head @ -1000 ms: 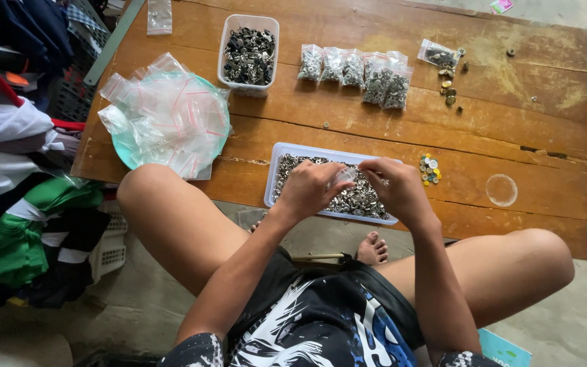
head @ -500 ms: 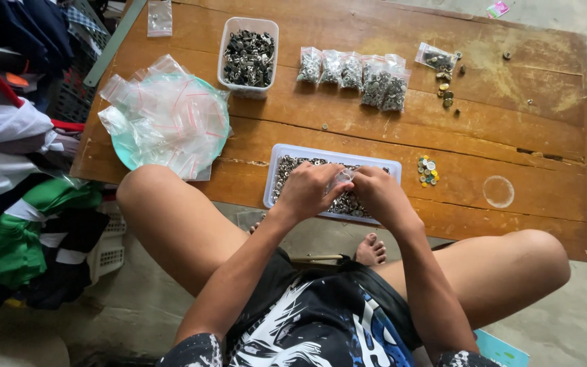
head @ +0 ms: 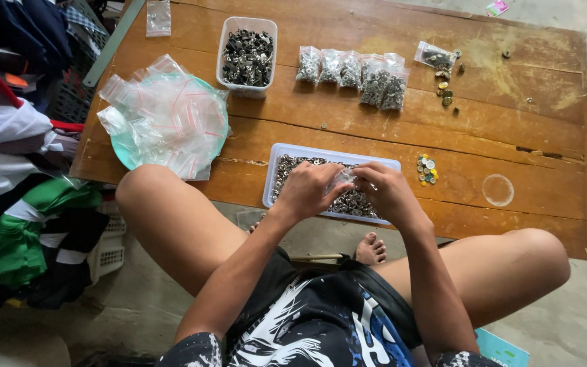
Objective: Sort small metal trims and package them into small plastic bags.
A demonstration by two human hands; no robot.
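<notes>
- Hands first: my left hand (head: 310,190) and my right hand (head: 385,191) met over the near tray (head: 287,151), a shallow clear tub of small silver metal fasteners at the near edge of the wooden table (head: 511,129).
- Between both sets of fingertips I pinched a small clear bag (head: 345,178), each hand closed on one side of it, just above the fasteners.
- To the right of the tray lay a little cluster of coloured buttons (head: 427,168), and further right a pale ring mark (head: 498,189) on the wood.
- On the far side stood a deeper clear tub (head: 247,54) of darker metal pieces, with a row of filled bags (head: 356,73) to its right.
- Further right again lay one more small bag (head: 433,56) with a few loose pieces near it.
- At the left sat a teal plate (head: 125,155) heaped with empty clear bags (head: 164,112).
- Folded clothes (head: 15,224) were piled on the floor off the table's left end.
- My knees were raised on either side of the tray.
</notes>
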